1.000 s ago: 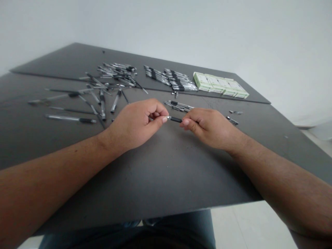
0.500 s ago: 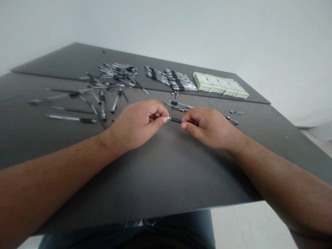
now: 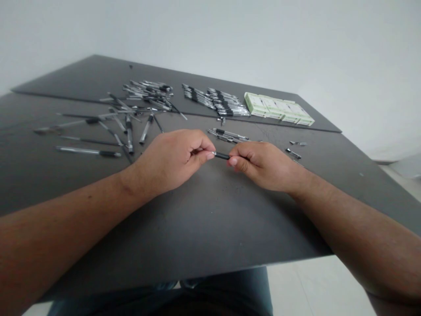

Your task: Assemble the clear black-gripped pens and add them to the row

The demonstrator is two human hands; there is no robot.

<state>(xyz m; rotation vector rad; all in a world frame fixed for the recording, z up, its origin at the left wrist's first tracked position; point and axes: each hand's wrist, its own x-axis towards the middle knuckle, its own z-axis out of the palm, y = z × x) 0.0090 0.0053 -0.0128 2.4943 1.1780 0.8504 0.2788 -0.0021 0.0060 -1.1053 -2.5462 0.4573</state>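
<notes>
Between my two hands a pen [image 3: 221, 155] with a black grip is held level above the dark table. My left hand [image 3: 179, 158] pinches its silvery tip end between thumb and forefinger. The fingers of my right hand [image 3: 263, 166] are closed around the other end, hiding most of the barrel. A small group of pens [image 3: 226, 134] lies just beyond my hands. Loose pen parts and refills are scattered to the left, among them a clear barrel with a black grip [image 3: 110, 154].
A heap of pens [image 3: 148, 94] lies at the back left. Two rows of pens [image 3: 226, 103] are laid side by side near green-and-white boxes [image 3: 279, 109]. Small clear pieces [image 3: 292, 153] rest on the right of the table [image 3: 197, 232]. A pale wall stands behind.
My right hand has shifted slightly down and left along the pen, its fingers closing further over the grip. The left hand keeps its pinch on the tip end.
</notes>
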